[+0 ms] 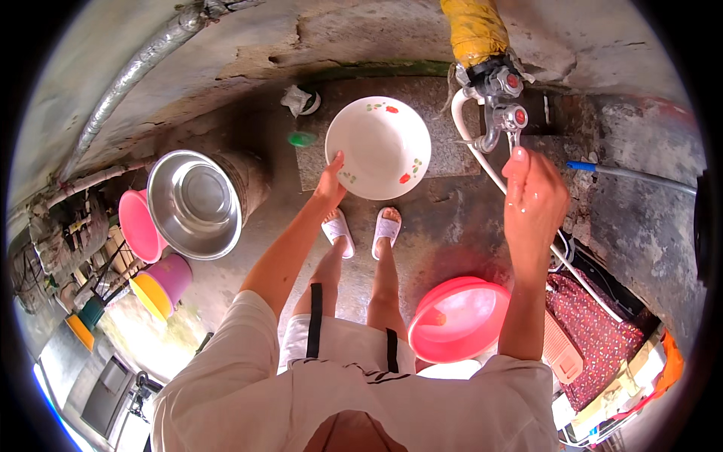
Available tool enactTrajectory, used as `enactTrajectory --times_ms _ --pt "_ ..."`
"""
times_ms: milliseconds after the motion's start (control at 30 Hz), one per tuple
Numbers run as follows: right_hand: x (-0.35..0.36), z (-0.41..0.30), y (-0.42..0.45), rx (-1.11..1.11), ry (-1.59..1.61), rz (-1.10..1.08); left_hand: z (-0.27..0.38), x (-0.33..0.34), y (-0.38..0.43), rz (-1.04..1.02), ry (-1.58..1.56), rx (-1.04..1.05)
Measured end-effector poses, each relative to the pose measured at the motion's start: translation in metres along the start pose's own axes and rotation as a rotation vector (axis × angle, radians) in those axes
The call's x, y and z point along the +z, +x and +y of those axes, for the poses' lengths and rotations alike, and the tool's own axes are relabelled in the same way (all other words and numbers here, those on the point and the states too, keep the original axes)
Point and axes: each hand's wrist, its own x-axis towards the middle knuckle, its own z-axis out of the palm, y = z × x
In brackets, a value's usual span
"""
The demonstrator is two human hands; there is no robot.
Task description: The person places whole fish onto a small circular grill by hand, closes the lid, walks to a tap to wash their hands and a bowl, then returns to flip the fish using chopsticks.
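My left hand point(332, 189) grips the near left rim of a white bowl point(379, 148) decorated with red flowers and green leaves. The thumb lies over the inside of the rim; the fingers are hidden beneath. Wet and beaded with drops, my right hand point(534, 195) is closed around the lever of the lower metal tap point(511, 117). A second tap point(504, 82) with a red-capped knob sits just above it. The curved spout point(484, 141) points left, to the right of the bowl. Whether water is running I cannot tell.
A steel basin point(195, 204) tops a bucket at left, near pink point(141, 226) and purple point(179, 277) vessels. A red plastic basin point(460, 322) leans at lower right beside a washboard point(562, 353). A white hose point(491, 169) trails down from the taps. A blue-ended pole point(627, 172) juts in at right.
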Motion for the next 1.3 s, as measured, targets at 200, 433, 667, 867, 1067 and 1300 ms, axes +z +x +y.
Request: enactTrajectory --times_ms 200,433,667,867,1067,1300 --pt "0.003 -0.002 -0.013 -0.005 0.149 -0.027 0.042 -0.047 -0.064 0.015 0.008 0.024" --pt "-0.006 0.04 -0.121 0.299 0.682 -0.338 0.061 -0.038 -0.092 0.359 0.744 0.11" --pt "-0.009 0.065 -0.203 -0.045 0.529 -0.671 0.03 -0.031 -0.046 0.279 0.851 0.292" --pt "-0.034 0.084 -0.239 0.054 0.624 -0.771 -0.048 -0.121 -0.253 0.522 0.112 0.347" --pt "-0.002 0.088 -0.289 0.421 0.854 -0.866 -0.273 -0.215 -0.533 0.88 -0.715 0.521" --pt "0.214 -0.019 -0.166 -1.128 0.291 -1.099 -0.451 -0.236 -0.735 1.195 -1.237 1.042"
